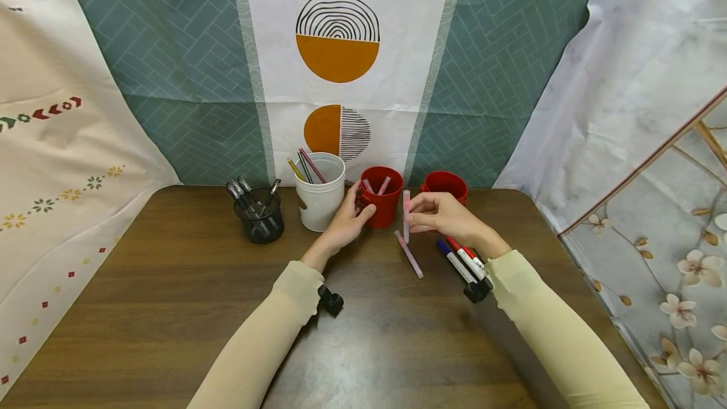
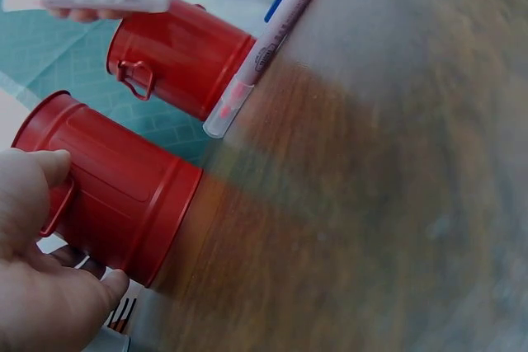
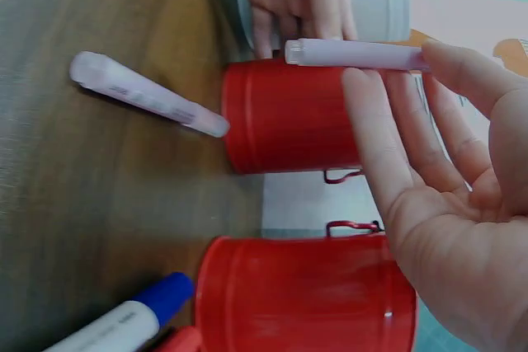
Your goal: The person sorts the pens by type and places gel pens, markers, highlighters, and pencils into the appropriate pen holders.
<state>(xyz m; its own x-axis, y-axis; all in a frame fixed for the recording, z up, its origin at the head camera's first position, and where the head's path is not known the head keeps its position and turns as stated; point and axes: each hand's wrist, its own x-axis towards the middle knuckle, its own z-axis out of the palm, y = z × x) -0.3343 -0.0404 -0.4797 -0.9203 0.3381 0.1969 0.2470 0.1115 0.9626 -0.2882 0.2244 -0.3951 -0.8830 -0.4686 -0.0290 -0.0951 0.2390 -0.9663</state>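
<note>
My left hand (image 1: 342,225) grips the side of a small red bucket (image 1: 387,210), thumb and fingers spread about its handle in the left wrist view. Inside that bucket stand two pink highlighters (image 1: 384,185). Just to its right, my right hand (image 1: 449,214) pinches another pink highlighter (image 3: 363,54) between thumb and fingertips, upright and raised in front of the bucket's right side. A further pink highlighter (image 1: 410,257) lies on the table below it. Behind the right hand is a second red bucket (image 1: 457,185), partly hidden by that hand.
A white bucket (image 1: 319,206) with several pencils stands left of my left hand. Farther left is a black mesh cup (image 1: 263,230) of dark pens. Near my right wrist lie a blue marker (image 1: 456,262) and red markers (image 1: 467,257). A fabric backdrop (image 1: 195,81) hangs behind the table.
</note>
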